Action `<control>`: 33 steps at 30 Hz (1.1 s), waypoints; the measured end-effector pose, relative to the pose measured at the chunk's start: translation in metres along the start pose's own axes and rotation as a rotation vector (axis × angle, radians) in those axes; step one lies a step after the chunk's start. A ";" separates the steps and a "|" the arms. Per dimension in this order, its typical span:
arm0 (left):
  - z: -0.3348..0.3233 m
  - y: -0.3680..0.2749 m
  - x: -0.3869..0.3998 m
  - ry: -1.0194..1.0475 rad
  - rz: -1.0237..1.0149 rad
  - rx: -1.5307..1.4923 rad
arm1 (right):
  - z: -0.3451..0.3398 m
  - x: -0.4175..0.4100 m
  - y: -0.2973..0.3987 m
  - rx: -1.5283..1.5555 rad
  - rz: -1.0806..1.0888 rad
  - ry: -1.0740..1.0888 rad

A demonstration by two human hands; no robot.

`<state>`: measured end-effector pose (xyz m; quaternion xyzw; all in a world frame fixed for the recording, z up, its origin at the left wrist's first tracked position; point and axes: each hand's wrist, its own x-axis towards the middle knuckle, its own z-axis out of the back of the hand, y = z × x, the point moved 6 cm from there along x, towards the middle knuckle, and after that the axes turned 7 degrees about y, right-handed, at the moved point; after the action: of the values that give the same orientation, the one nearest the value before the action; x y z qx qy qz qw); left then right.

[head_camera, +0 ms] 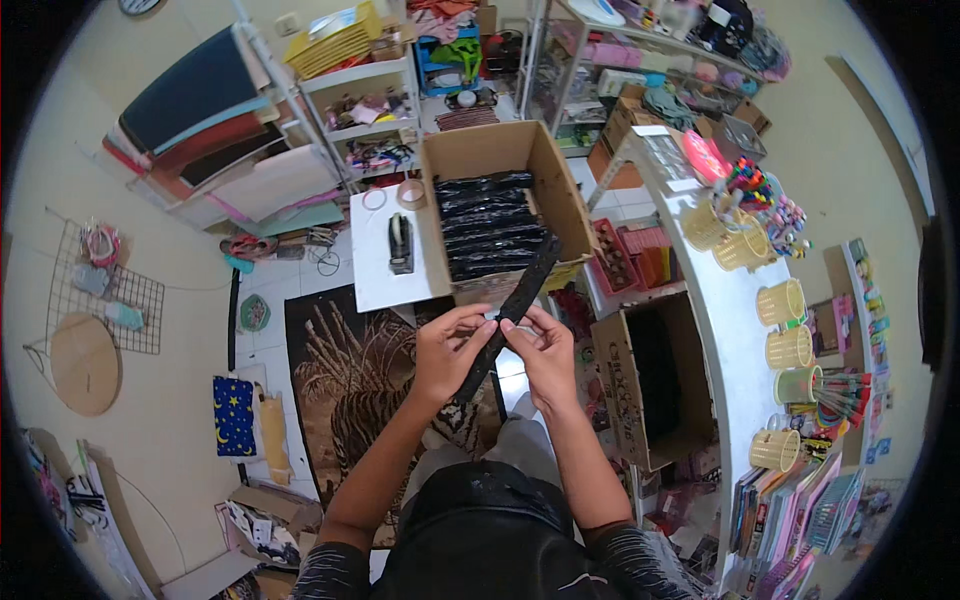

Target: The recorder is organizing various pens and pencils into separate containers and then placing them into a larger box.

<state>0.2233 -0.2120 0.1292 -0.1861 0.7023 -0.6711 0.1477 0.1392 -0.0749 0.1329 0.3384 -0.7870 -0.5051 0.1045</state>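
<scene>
My left hand and my right hand hold a long black rolled bundle between them, fingertips pinching its middle. The bundle lies slanted, its upper end over the near right corner of an open cardboard box. Inside that box several black plastic-wrapped bundles lie in rows. Left of the box, on a white table, stands a black tape dispenser. Two tape rolls rest behind it. What the held bundle contains cannot be told.
A second cardboard box with black contents stands at right, beside a long white shelf top bearing plastic baskets and pens. A rug with a tiger picture covers the floor at left. A smaller open box sits at lower left.
</scene>
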 end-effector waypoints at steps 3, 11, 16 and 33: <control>0.056 0.014 -0.015 -0.021 0.122 0.002 | -0.034 0.007 -0.046 -0.021 -0.036 -0.006; 0.139 0.076 -0.032 0.103 0.420 -0.385 | -0.102 0.029 -0.113 -0.041 -0.144 -0.036; 0.173 0.114 -0.014 0.069 0.573 -0.593 | -0.115 0.083 -0.144 -0.160 -0.185 0.130; 0.260 0.243 0.094 -0.378 0.670 -0.436 | -0.045 0.277 -0.295 -0.651 -0.060 -0.158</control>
<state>0.2431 -0.4785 -0.1240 -0.0943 0.8096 -0.3764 0.4404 0.0806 -0.3616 -0.1509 0.2702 -0.5798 -0.7575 0.1309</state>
